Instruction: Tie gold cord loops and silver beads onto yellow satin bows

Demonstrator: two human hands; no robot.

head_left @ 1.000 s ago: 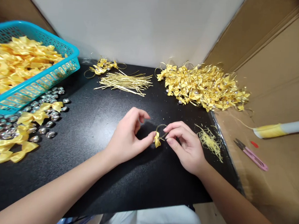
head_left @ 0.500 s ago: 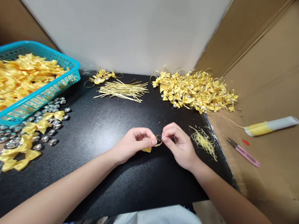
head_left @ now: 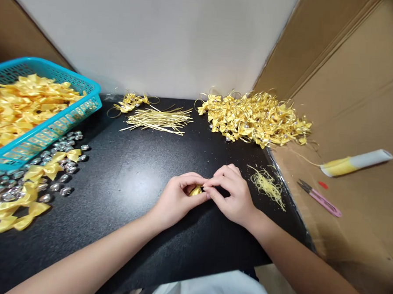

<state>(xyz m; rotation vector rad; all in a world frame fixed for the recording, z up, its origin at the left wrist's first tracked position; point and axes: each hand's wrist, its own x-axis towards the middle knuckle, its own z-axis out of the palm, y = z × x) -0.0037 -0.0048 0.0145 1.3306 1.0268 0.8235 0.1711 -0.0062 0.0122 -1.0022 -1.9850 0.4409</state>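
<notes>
My left hand (head_left: 180, 199) is closed round a yellow ribbon bow (head_left: 196, 191), which shows in the gap between thumb and fingers. My right hand (head_left: 233, 193) is closed in a pinch at the left fingertips, where the two hands meet. A gold cord ran between the hands a moment ago; at the pinch it is now mostly hidden by the fingers. Both hands are just above the black table (head_left: 129, 231).
A blue basket (head_left: 46, 128) of yellow bows stands left, with silver bells (head_left: 65, 178) and loose bows (head_left: 21, 217) beside it. Gold cords (head_left: 158, 120) and a pile of finished bows (head_left: 254, 117) lie behind. Thread scraps (head_left: 267, 186) and pink snips (head_left: 322, 201) are right.
The hands have come together and the open cord loop between them is no longer visible. The bow has turned and shows more inside my left hand. The view has shifted slightly.
</notes>
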